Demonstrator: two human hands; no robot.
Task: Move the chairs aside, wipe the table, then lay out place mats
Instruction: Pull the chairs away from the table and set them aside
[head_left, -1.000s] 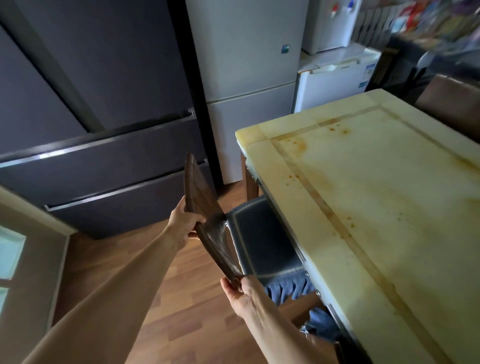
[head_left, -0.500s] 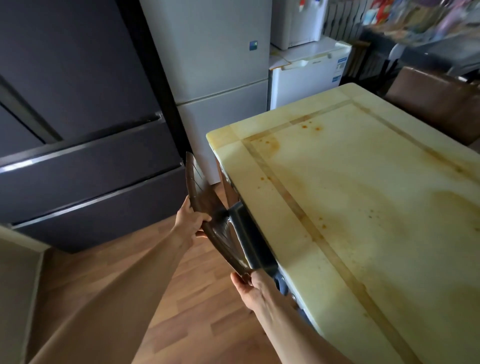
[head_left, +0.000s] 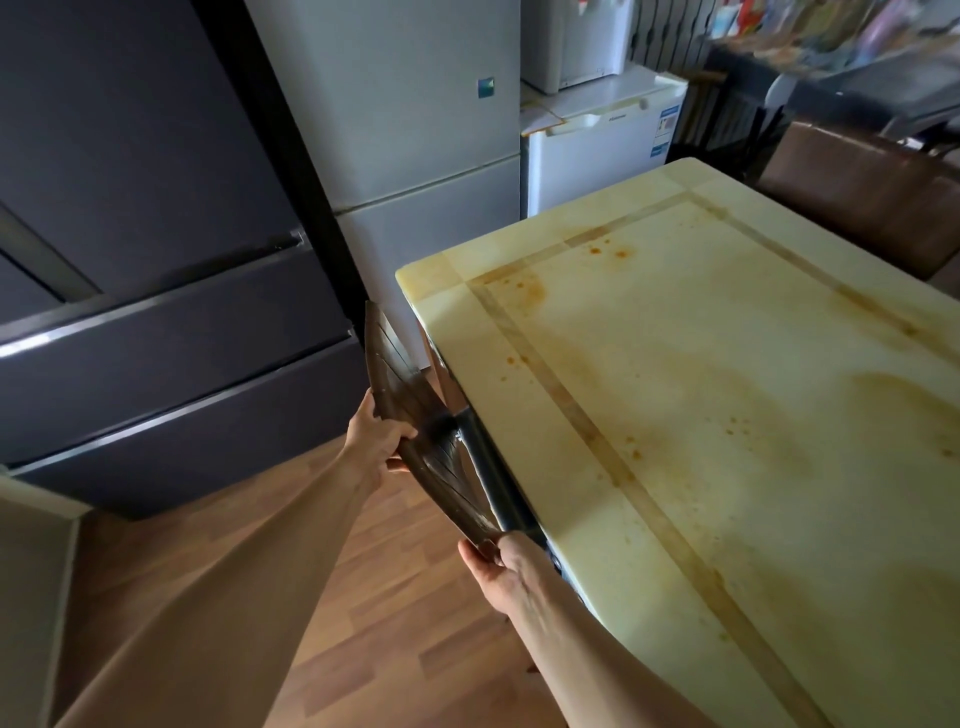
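Chair (head_left: 436, 441) now deeper under table (head_left: 727, 415), backrest pinched in fingers of left hand (head_left: 376, 441) and right hand (head_left: 504, 571).

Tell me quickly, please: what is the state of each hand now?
Left hand: closed, gripping the top edge of the chair back.
Right hand: closed, gripping the same chair back at its near end.

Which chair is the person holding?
The dark chair tucked under the table's near side: the left hand and the right hand both grip its backrest. The brown chair across the table is untouched.
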